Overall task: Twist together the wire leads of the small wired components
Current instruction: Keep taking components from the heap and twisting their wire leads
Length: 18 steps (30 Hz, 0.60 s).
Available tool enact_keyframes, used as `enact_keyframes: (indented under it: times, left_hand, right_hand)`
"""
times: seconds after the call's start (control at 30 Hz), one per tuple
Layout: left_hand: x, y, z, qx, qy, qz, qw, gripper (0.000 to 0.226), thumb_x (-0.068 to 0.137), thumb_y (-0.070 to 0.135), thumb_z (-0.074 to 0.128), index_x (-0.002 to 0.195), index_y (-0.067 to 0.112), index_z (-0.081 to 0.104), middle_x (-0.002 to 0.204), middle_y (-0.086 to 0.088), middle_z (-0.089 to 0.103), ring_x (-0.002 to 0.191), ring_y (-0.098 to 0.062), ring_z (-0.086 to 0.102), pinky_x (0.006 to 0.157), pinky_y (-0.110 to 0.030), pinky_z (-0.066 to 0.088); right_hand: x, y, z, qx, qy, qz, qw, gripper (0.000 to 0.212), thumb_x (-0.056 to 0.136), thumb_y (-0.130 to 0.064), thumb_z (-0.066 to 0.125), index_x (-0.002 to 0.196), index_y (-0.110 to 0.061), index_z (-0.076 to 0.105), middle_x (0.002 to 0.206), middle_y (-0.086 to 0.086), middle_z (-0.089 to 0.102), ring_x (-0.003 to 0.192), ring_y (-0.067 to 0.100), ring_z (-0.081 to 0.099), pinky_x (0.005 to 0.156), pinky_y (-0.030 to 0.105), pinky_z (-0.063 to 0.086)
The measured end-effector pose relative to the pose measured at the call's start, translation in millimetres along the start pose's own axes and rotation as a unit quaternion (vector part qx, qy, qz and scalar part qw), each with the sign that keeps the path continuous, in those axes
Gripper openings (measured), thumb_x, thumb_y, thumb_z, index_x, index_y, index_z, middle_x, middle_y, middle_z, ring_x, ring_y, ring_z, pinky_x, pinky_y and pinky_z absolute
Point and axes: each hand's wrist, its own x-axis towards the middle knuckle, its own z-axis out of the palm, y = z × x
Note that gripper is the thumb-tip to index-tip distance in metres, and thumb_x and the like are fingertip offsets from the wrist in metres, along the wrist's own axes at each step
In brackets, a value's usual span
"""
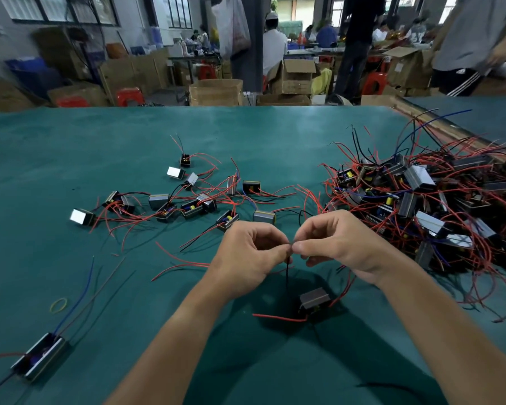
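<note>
Left hand [247,260] & right hand [338,244] meet tip to tip, thumb & forefinger of each curled in tight, pinching wire ends between them, prob. so one side anchors while the other rolls the twist. A black lead [287,270] drops straight down from the pinch to the component [314,299], a small grey box below the fingers, nearer the person; can't tell if it hangs or rests on the table [70,141]. Its red lead [278,318] trails off leftward, free. The tangled pile [427,200] sits just right of the fingers, prob. for easy reach; scattered units [170,206] lie beyond & left.
</note>
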Motion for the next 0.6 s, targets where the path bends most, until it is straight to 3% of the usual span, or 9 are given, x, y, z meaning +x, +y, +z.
enact_keyframes:
  times: [0.27,0.4,0.6]
  left_hand:
    - [-1.7,2.3,-3.7,-0.018,-0.020,0.006,1.000,0.017,0.085,-0.006,0.067,0.073,0.006,0.069,0.060,0.004,0.069,0.048,0.002,0.054,0.048,-0.008,0.038]
    - [-2.4,2.4,-4.6,-0.008,-0.024,-0.020,0.999,0.020,0.086,0.003,0.069,0.070,0.014,0.069,0.063,0.000,0.071,0.046,-0.006,0.046,0.046,-0.019,0.035]
    - [-1.7,3.8,-5.5,0.003,0.009,-0.030,1.000,0.016,0.085,0.003,0.069,0.071,0.009,0.070,0.062,-0.002,0.071,0.042,-0.003,0.048,0.045,-0.018,0.037]
  right_hand:
    - [2.6,4.5,2.3,0.004,-0.005,-0.004,1.000,0.024,0.076,0.009,0.074,0.070,-0.013,0.071,0.065,0.004,0.067,0.059,0.010,0.061,0.056,0.021,0.053]
    - [4.0,5.7,4.0,-0.073,0.045,-0.069,0.994,0.034,0.077,0.015,0.069,0.063,-0.016,0.070,0.059,-0.001,0.067,0.057,0.011,0.058,0.056,0.020,0.052]
    - [1.5,2.2,-0.7,-0.094,0.020,-0.070,0.993,0.016,0.085,0.005,0.068,0.078,-0.009,0.072,0.062,0.000,0.064,0.060,0.011,0.058,0.059,0.025,0.055]
